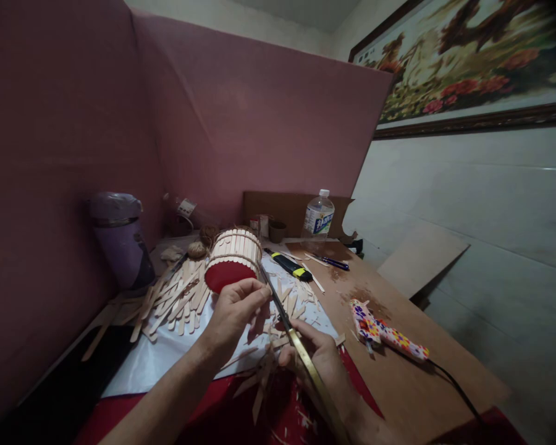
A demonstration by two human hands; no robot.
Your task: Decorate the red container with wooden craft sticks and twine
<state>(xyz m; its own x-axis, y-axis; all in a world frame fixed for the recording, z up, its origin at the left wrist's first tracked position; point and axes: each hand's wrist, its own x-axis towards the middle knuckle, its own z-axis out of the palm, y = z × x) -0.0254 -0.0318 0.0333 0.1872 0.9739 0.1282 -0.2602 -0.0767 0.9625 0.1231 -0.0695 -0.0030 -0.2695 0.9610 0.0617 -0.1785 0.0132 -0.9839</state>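
Left hand (235,310) pinches near stick-clad drum (235,245), contents unclear | right hand (327,360) grips scissors (293,333), apparently for blade control | drum sits on desk (401,326) | sticks (184,299) lie left of drum, likely for reach

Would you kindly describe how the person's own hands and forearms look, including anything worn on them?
Both the left hand and the right hand are bare, with no gloves, and I see no rings, watch or sleeves on the visible forearms.

Desk (426,371): bore wooden-stick pile (180,296), twine balls (197,250), stick-clad drum (234,253), yellow-black utility knife (290,266), plastic bottle (319,219), purple tumbler (123,247), floral glue gun (387,334).
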